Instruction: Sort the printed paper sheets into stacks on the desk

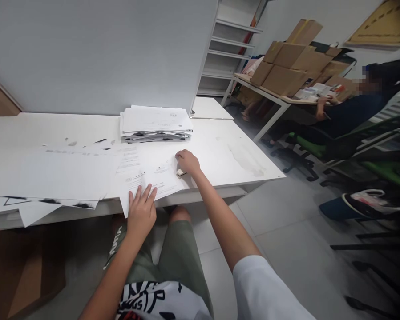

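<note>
My left hand [142,210] lies with fingers spread on the front edge of a printed sheet of paper [161,183], which hangs a little over the desk's front. At the sheet's right side, my right hand [187,162] is curled closed over a small stapler-like object [180,172]. Only a pale end with a dark lower edge shows below the palm; the rest is hidden. To the left lies a wide spread of white paper [76,173], with some sheets overhanging the edge. Behind my hands sits a thick stack of papers [156,120].
A grey panel [103,53] rises behind the white desk [216,155]. Dark scraps [100,141] lie near the stack. At right are a table with cardboard boxes [286,62], a seated person [353,106], green-seated chairs [306,142] and a blue bin [335,207].
</note>
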`<state>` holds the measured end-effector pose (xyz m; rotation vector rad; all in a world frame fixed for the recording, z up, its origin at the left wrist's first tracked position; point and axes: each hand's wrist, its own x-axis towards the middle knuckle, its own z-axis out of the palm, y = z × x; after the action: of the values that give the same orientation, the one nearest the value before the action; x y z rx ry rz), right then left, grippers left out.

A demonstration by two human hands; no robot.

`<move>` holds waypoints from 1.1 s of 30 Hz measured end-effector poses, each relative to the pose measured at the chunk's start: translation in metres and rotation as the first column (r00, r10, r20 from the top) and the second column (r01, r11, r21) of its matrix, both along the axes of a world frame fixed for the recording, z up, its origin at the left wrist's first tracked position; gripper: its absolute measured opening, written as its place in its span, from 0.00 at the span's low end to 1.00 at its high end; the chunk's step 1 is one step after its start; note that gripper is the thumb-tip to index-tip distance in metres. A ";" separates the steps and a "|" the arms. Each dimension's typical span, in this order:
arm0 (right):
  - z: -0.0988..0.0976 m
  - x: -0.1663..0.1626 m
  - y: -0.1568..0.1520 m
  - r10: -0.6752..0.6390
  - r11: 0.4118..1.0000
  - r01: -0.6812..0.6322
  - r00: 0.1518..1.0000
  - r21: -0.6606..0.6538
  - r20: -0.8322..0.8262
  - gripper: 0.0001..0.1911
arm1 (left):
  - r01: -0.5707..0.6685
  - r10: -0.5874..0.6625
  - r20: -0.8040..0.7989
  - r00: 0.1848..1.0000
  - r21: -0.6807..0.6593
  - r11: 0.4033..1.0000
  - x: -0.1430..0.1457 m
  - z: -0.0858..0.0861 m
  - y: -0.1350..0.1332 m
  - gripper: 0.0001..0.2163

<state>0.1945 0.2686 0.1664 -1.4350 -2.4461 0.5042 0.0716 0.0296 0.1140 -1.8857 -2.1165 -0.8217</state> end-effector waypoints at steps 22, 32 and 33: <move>0.001 -0.001 -0.003 -0.016 1.000 0.016 1.000 -0.020 -0.024 0.21 | -0.025 0.025 0.008 1.000 -0.010 1.000 0.017 0.000 0.002 0.22; -0.001 -0.002 0.002 -0.012 1.000 0.011 0.999 -0.019 -0.045 0.21 | -0.012 0.010 -0.094 0.996 -0.014 1.000 0.020 -0.005 0.005 0.22; -0.001 -0.002 0.005 -0.018 0.999 0.016 0.999 -0.033 -0.048 0.21 | -0.007 0.006 -0.100 0.995 -0.011 1.000 0.020 -0.006 0.005 0.22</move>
<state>0.1928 0.2732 0.1653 -1.4377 -2.3964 0.5711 0.0913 0.0342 0.1080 -1.8830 -2.0707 -0.6995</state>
